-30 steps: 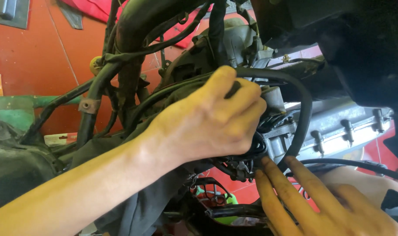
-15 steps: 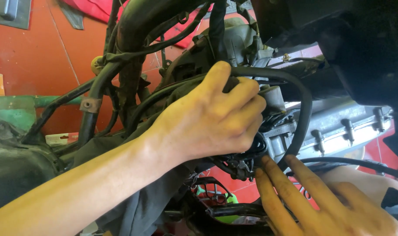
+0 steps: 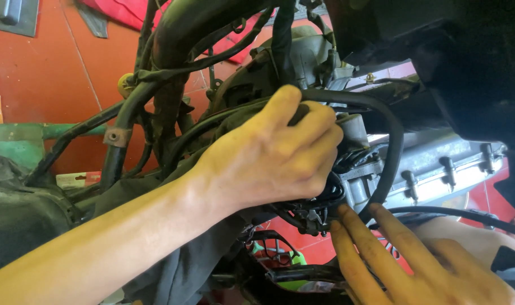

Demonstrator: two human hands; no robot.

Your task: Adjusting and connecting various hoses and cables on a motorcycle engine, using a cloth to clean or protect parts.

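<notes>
My left hand (image 3: 274, 158) reaches in from the lower left and curls around a thick black hose (image 3: 382, 121) and the wiring at the middle of a motorcycle's engine area. Its thumb lies along the top of the hose. The fingers hide the part behind them. My right hand (image 3: 404, 260) comes up from the lower right with fingers straight and spread. Its fingertips touch the underside of a grey metal carburettor body (image 3: 362, 186), beside a cluster of black cables (image 3: 319, 200).
A black tubular frame (image 3: 127, 130) and cable bundles run up the left. A grey finned engine cover (image 3: 444, 164) sits at right, under a dark body panel (image 3: 466, 62). An orange wall (image 3: 48, 73) and a green bench (image 3: 20, 138) lie behind.
My left hand has shifted its grip very slightly on the hose. My right hand stays under the carburettor body.
</notes>
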